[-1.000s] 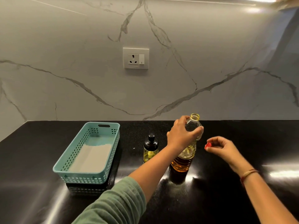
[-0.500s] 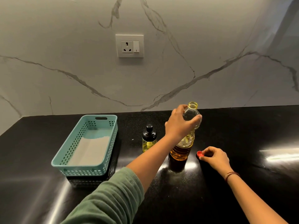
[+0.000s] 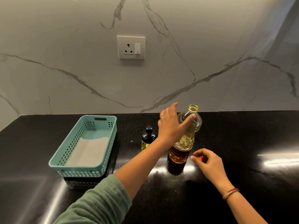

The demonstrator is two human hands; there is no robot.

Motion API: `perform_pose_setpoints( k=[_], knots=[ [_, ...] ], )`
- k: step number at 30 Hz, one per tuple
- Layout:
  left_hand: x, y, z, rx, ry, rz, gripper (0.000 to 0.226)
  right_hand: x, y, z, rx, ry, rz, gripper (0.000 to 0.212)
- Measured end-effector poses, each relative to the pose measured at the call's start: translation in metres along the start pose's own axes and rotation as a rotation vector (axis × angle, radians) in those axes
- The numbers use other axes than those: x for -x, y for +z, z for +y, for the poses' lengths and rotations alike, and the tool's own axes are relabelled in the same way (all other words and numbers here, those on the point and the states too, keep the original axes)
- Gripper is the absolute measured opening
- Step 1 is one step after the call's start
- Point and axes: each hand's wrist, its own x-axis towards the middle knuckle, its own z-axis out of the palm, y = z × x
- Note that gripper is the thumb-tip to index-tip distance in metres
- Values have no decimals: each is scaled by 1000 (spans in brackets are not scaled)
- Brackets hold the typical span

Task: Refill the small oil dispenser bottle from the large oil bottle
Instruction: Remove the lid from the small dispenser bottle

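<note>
The large oil bottle (image 3: 184, 143) stands uncapped on the black counter (image 3: 242, 135), with amber oil in its lower part. My left hand (image 3: 171, 126) is at the bottle's shoulder with fingers spread; only the thumb touches it. The small dispenser bottle (image 3: 147, 139), with a black top and yellow oil inside, stands just left of the large bottle, partly behind my left forearm. The red cap (image 3: 200, 158) lies on the counter right of the large bottle. My right hand (image 3: 208, 162) hovers over the cap with loosely curled fingers.
A teal perforated basket (image 3: 103, 168) with a pale liner sits on the left, stacked on a dark one. A marble wall with a power socket (image 3: 131, 47) rises behind the counter.
My left hand has loosened from a full grip on the large bottle to spread fingers. My right hand brought the red cap down to the counter beside the bottle and relaxed around it.
</note>
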Motion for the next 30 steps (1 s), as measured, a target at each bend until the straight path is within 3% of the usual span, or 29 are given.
perform_pose_setpoints(
  k=[5,9,12,15,19,24,27,30],
  knots=[
    [35,-42,-31,130,-37,256,56,20,10,-59,-76,-265,-112,14],
    [65,-48,-79,35,-242,146,76,16,24,-103,-56,-455,-222,18],
    [80,-38,-107,-40,-322,49,98,-8,33,-136,172,-552,-290,34],
    [75,-29,-117,15,-348,32,107,-37,42,-165,430,-536,-228,44],
    [62,-20,-119,65,-320,114,87,-66,64,-186,695,-439,-272,41],
    [54,-15,-128,43,-334,179,81,-77,74,-193,771,-373,-275,30],
    [49,-13,-135,41,-370,136,89,-81,76,-197,786,-326,-317,28],
    [46,-9,-139,48,-390,112,79,-84,79,-200,788,-307,-387,25]
  ],
)
